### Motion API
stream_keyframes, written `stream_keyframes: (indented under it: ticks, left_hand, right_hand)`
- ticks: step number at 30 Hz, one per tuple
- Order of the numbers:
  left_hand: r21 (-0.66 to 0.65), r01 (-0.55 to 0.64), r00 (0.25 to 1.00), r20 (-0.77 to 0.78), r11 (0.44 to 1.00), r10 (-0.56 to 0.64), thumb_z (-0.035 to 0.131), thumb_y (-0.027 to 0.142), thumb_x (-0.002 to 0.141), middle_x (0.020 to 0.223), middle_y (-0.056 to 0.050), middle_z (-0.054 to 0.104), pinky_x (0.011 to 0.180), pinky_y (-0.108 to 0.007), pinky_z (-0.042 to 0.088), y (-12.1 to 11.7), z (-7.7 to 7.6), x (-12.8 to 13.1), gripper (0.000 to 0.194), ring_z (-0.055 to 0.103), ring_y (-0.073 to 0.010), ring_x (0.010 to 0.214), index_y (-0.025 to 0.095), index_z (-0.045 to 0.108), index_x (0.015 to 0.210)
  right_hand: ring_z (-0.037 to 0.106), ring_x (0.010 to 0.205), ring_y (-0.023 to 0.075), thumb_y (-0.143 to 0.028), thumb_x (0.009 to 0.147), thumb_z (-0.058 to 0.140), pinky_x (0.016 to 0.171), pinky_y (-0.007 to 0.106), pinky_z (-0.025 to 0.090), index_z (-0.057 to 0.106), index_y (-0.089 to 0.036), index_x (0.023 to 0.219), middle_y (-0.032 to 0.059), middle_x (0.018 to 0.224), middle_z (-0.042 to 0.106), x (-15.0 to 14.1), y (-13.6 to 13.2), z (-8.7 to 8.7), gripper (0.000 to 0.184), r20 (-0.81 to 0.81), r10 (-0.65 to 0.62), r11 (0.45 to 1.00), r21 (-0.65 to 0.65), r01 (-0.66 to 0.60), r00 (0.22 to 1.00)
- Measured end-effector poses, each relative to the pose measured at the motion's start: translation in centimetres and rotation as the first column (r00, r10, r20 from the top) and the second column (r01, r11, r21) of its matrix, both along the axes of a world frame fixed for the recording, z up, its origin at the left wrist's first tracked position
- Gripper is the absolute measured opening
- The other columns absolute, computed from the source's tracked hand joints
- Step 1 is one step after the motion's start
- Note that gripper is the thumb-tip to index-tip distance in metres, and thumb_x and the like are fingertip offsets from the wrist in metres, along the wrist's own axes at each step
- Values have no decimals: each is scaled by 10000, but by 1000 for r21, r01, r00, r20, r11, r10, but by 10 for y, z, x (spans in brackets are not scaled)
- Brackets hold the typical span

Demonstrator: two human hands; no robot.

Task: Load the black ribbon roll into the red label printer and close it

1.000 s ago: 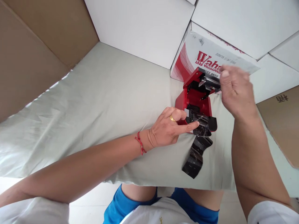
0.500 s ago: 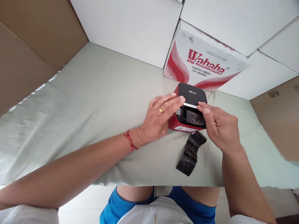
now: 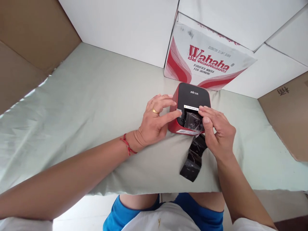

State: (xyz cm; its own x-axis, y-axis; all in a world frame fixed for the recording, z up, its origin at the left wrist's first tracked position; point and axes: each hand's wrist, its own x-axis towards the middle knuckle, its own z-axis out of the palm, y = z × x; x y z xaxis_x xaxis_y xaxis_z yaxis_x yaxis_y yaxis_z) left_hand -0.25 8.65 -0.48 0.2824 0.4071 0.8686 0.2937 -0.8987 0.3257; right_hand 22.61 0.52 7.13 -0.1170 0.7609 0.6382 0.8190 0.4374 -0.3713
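A small red machine (image 3: 172,120) with a black top and a white warning strip stands on the cloth. Dark, shiny film (image 3: 192,121) shows at its front opening. Below its front, a folded strip of black film pieces (image 3: 192,165) lies on the cloth. My left hand (image 3: 155,120) is open at the machine's left side, its index fingertip on a grey patch beside the opening. My right hand (image 3: 218,128) rests its outstretched fingers on the top's right front, with the thumb apart near the film's right edge. It covers that corner of the machine.
A Wahaha water carton (image 3: 209,59) stands right behind the machine. White boxes (image 3: 120,29) line the back, and brown cardboard boxes (image 3: 288,115) are on both sides. The pale green cloth (image 3: 96,96) hangs over the table's front edge, above my knees.
My left hand has drawn back to the left off the black top, its index finger now on the grey patch. The right hand stays at the machine's right front. The view has shifted slightly.
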Motion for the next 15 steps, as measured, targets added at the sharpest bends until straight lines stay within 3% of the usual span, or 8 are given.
stream_keyframes:
  ticks: [3, 5, 9, 11, 15]
  left_hand:
    - [-8, 12, 999, 38, 1000, -12, 514, -4, 966, 1182, -60, 686, 1081, -468, 579, 3, 1, -4, 495, 644, -240, 1268, 314, 763, 1253]
    - [-72, 94, 995, 49, 993, -90, 478, -15, 988, 1021, -40, 686, 951, -379, 612, 4, 3, -7, 517, 677, -190, 1066, 302, 769, 1274]
    - [-304, 370, 926, 190, 878, -325, 459, -25, 989, 786, 25, 695, 691, -211, 565, 2, 4, -7, 511, 623, -89, 664, 234, 772, 1299]
    - [-360, 426, 900, 264, 830, -348, 487, -26, 965, 747, 48, 720, 660, -181, 551, 1, 3, -5, 481, 604, -64, 586, 213, 787, 1256]
    - [-385, 433, 894, 297, 815, -335, 515, -31, 896, 661, 79, 691, 643, -166, 539, 1, 5, 1, 415, 586, -53, 544, 187, 787, 1121]
  right_hand:
    - [765, 1214, 282, -197, 1080, 581, 1064, 535, 598, 824, -270, 1163, 74, 1254, 839, -3, -9, -2, 267, 2, 42, 996, 76, -42, 999]
    - [741, 1161, 294, -184, 1057, 592, 978, 519, 585, 828, -281, 1091, 66, 1154, 846, -4, -12, -1, 257, 67, 40, 987, 155, -50, 997]
    - [711, 981, 262, -138, 1020, 606, 855, 472, 542, 797, -281, 1044, 48, 964, 816, -5, -11, 3, 240, 155, 56, 973, 214, -89, 986]
    - [712, 939, 248, -111, 1004, 620, 846, 464, 542, 777, -268, 1049, 45, 964, 818, -4, -9, 4, 227, 182, 81, 972, 203, -118, 980]
    - [741, 927, 239, -85, 984, 650, 843, 446, 583, 751, -235, 1082, 63, 997, 831, -1, -9, 6, 205, 232, 163, 963, 175, -205, 959]
